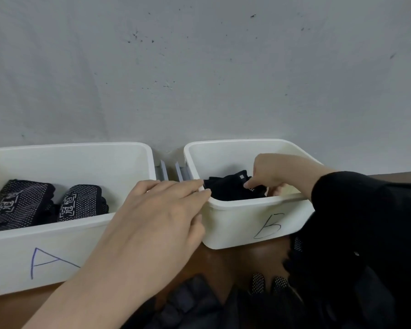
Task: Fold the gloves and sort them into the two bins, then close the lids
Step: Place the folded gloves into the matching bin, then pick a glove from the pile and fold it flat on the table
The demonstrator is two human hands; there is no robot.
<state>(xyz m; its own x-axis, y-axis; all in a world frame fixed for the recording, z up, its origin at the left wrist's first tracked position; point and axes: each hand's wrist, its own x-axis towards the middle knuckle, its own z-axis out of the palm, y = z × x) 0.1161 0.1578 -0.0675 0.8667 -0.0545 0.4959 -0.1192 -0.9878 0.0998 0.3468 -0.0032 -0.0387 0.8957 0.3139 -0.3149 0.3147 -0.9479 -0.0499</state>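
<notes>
Hands (268, 173) tuck glove (230, 187) into "B" bin (259, 219).

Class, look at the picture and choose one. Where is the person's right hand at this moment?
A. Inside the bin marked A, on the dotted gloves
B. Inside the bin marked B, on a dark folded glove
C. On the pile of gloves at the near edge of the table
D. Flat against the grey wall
B: the right hand reaches over the rim into the bin marked B, its fingers on the dark folded glove lying there.
</notes>
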